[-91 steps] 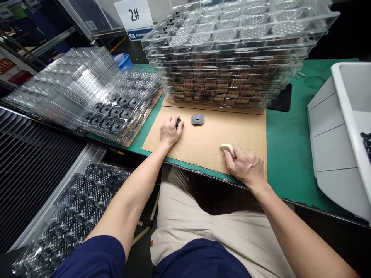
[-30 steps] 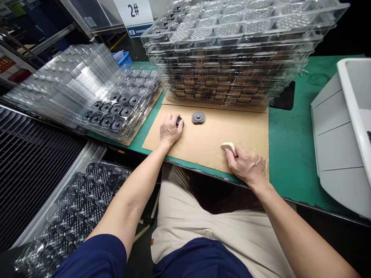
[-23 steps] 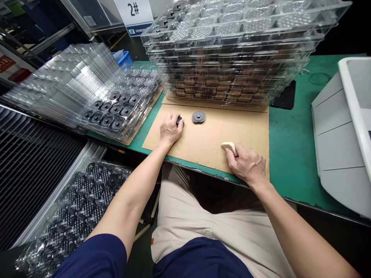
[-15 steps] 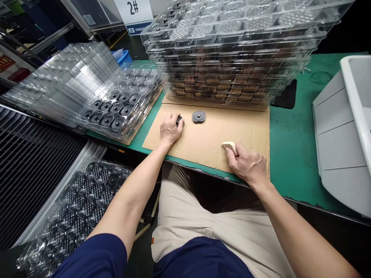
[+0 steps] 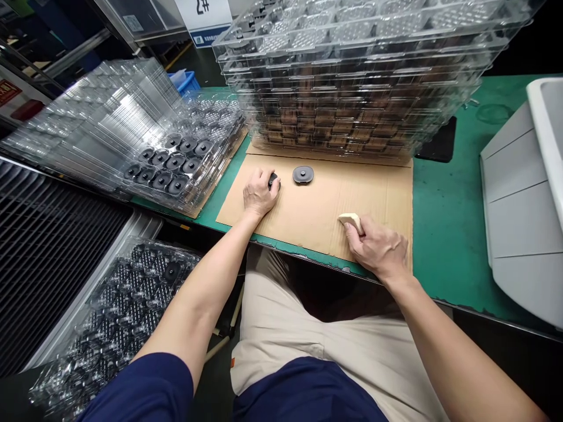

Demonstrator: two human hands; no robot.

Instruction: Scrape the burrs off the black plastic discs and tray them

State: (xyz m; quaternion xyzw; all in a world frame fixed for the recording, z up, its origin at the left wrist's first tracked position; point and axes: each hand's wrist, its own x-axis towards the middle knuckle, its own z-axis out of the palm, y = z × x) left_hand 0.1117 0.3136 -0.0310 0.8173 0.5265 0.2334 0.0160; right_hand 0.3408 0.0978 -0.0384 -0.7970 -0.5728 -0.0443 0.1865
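Observation:
On the left of the cardboard sheet (image 5: 308,217), my left hand (image 5: 260,192) is closed around a dark oval part (image 5: 272,180), most of it covered by the fingers. A second dark oval part (image 5: 303,174) with a small knob in its middle lies flat on the cardboard, just right of that hand and apart from it. My right hand (image 5: 380,243) grips a cream-coloured block (image 5: 350,220) between thumb and fingers, low over the right side of the cardboard. The block's lower end is hidden in the palm.
A tall stack of clear plastic trays (image 5: 352,99) stands behind the cardboard. At left, a clear tray (image 5: 171,170) holds several dark oval parts. Another tray (image 5: 127,310) sits lower left, below table height. A grey bin (image 5: 523,205) and a black flat object (image 5: 437,140) are at right.
The view has shifted very slightly. Both hands keep their grips and stay in nearly the same places; the loose oval part has not moved on the cardboard.

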